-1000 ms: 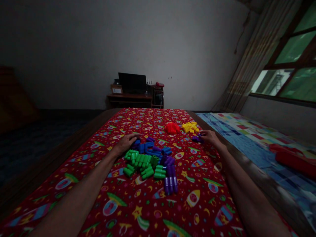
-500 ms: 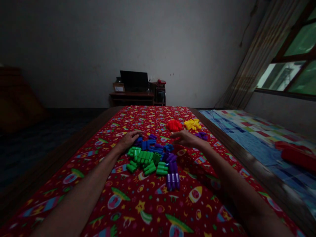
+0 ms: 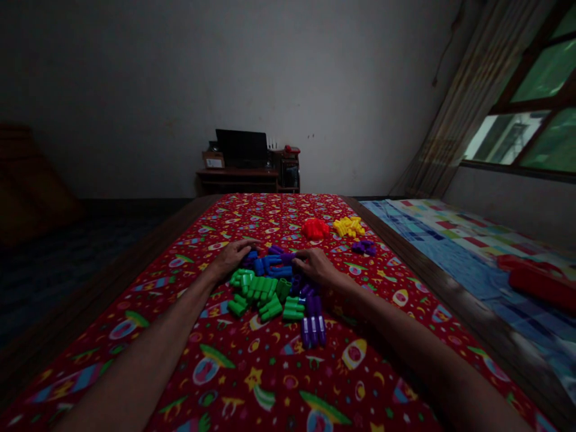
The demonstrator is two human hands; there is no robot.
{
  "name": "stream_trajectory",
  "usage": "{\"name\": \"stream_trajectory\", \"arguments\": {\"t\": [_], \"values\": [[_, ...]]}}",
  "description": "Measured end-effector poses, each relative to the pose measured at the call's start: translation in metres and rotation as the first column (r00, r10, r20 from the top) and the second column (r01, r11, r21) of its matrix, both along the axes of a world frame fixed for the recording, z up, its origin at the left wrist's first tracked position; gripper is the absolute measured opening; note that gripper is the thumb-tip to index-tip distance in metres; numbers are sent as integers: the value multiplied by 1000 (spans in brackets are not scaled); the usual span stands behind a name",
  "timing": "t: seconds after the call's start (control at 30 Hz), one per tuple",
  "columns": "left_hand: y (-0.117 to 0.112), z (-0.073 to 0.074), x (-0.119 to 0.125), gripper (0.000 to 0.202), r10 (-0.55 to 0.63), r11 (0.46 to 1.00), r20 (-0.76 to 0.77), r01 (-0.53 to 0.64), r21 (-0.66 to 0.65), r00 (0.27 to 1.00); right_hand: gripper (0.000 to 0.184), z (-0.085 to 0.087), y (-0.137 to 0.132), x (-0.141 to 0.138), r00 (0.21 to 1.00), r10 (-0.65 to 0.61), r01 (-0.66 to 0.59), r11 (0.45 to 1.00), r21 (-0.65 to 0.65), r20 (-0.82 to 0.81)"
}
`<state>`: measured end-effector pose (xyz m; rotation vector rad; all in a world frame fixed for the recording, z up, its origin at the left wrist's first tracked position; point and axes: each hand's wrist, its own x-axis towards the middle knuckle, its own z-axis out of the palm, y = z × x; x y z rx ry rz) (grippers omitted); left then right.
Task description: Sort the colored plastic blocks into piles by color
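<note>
Blocks [image 3: 263, 289] in green, blue and purple lie in a loose heap on the red patterned cloth [image 3: 216, 384], between and nearer than the two hands; take twelve o'clock as straight away from the person. The right hand [image 3: 317, 265] is bent over the heap's right edge, thumb and fingertips at the near end of a purple block [image 3: 287, 258], which sits at about nine o'clock from that hand. The fingers are curled, but whether they grip the block or only touch it I cannot tell.

The left hand [image 3: 231, 258] rests at the heap's far left, fingers curved over a dark blue block [image 3: 250, 257] at its three o'clock. Whether it is closed on anything cannot be made out, as the palm is hidden. More blue blocks [image 3: 270, 264] spread farther out at three o'clock from it, and the green ones lie at four to five.

From the right hand, purple tubes [image 3: 314, 330] lie side by side at six o'clock, a red pile [image 3: 315, 228] at twelve, a yellow pile [image 3: 348, 227] at one, and a small purple pile [image 3: 363, 247] at two, all apart from its fingers.
</note>
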<state>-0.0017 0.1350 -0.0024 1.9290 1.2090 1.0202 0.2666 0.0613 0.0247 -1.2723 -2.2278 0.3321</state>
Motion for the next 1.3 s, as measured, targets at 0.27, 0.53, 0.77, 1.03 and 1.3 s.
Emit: {"name": "stream_trajectory", "arguments": {"t": [0.27, 0.53, 0.77, 1.03, 1.3], "values": [[-2, 1, 1, 49, 29, 1000, -24, -29, 7, 999, 25, 36, 12, 99, 836, -540, 504, 826, 253, 97], [1, -1, -1, 50, 45, 999, -70, -44, 17, 997, 28, 49, -3, 153, 628, -638, 658, 741, 133, 446], [0, -2, -1, 53, 20, 1000, -46, -20, -4, 999, 25, 64, -2, 147, 637, -558, 622, 779, 72, 533], [-2, 1, 1, 51, 7, 1000, -28, -7, -1, 1000, 28, 59, -9, 71, 866, -340, 278, 937, 213, 365], [4, -6, 0, 50, -19, 1000, 22, 19, 10, 1000, 31, 22, 50, -49, 955, 45, -82, 990, 115, 292]]}}
